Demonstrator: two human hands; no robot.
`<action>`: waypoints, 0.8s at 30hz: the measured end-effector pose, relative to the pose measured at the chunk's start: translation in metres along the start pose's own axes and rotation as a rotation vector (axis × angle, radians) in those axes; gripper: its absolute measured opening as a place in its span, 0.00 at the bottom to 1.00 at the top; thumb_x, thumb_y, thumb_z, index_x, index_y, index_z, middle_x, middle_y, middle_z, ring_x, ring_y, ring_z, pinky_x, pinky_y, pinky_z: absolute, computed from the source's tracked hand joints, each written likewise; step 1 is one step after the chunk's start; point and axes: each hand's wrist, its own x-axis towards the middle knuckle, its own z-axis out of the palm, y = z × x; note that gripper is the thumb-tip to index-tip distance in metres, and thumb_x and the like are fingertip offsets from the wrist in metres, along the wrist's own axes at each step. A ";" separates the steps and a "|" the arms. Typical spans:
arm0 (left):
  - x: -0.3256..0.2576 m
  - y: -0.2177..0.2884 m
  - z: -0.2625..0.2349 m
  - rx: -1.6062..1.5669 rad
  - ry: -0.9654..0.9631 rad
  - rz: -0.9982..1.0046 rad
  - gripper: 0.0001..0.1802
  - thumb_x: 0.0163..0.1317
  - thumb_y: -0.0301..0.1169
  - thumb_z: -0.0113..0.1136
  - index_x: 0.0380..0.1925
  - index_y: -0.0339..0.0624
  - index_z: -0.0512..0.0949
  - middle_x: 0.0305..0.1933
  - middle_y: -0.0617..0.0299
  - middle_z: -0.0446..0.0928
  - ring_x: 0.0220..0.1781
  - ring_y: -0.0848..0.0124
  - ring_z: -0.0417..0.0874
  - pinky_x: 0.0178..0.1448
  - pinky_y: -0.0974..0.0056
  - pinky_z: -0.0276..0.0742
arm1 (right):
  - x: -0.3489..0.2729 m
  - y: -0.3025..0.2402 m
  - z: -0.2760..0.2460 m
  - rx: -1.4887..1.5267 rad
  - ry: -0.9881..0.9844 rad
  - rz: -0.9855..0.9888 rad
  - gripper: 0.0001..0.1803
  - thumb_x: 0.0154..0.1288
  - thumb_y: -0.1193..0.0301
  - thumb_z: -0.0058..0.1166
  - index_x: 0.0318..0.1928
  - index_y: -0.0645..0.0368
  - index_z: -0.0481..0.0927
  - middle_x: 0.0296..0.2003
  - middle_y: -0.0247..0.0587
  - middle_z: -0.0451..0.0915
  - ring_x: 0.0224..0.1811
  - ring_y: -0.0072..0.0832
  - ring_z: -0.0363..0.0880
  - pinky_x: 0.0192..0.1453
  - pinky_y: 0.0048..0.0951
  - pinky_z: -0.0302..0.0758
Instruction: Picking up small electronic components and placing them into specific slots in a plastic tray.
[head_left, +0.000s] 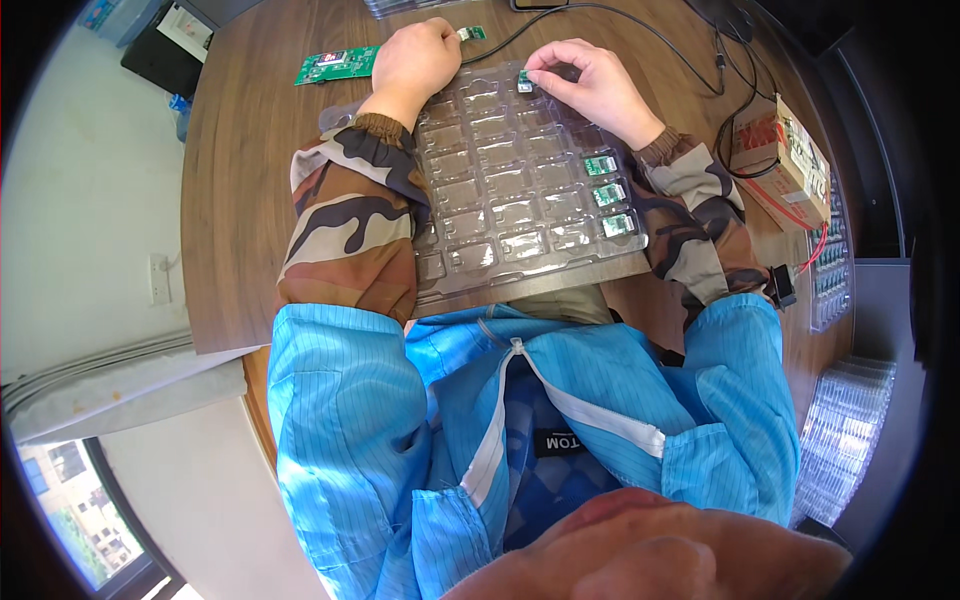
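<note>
The small green board is pinched in my right hand, just over a far pocket of the clear tray, well above the three filled pockets at its right edge. My left hand grips a plugged connector board beyond the tray's far rim, with bare table to its left.

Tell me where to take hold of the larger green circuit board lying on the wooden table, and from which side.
Probably best by its two long edges, from above: the larger green circuit board lies flat on the wooden table with open space around it, so fingers can close across its narrow width. Its face carries components, so avoid pressing there. The left hand is nearest.
</note>
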 end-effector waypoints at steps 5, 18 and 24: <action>0.000 0.001 0.000 -0.012 -0.003 -0.005 0.15 0.55 0.42 0.47 0.33 0.47 0.77 0.34 0.53 0.77 0.40 0.55 0.76 0.43 0.56 0.71 | -0.001 0.000 0.000 -0.046 0.001 -0.025 0.06 0.52 0.70 0.55 0.30 0.58 0.77 0.27 0.34 0.79 0.34 0.28 0.75 0.41 0.27 0.71; -0.001 0.004 -0.003 0.015 -0.029 -0.029 0.14 0.55 0.40 0.46 0.34 0.49 0.78 0.37 0.54 0.77 0.42 0.57 0.76 0.47 0.57 0.71 | -0.005 0.004 0.003 -0.083 0.030 -0.159 0.05 0.51 0.71 0.55 0.30 0.57 0.77 0.27 0.33 0.78 0.35 0.29 0.74 0.40 0.28 0.71; 0.000 0.003 -0.002 0.010 -0.023 -0.028 0.14 0.55 0.40 0.46 0.34 0.48 0.78 0.37 0.54 0.77 0.42 0.56 0.76 0.47 0.57 0.71 | -0.004 0.001 0.001 -0.149 0.027 -0.217 0.05 0.50 0.72 0.56 0.30 0.55 0.77 0.26 0.31 0.78 0.33 0.29 0.73 0.42 0.28 0.69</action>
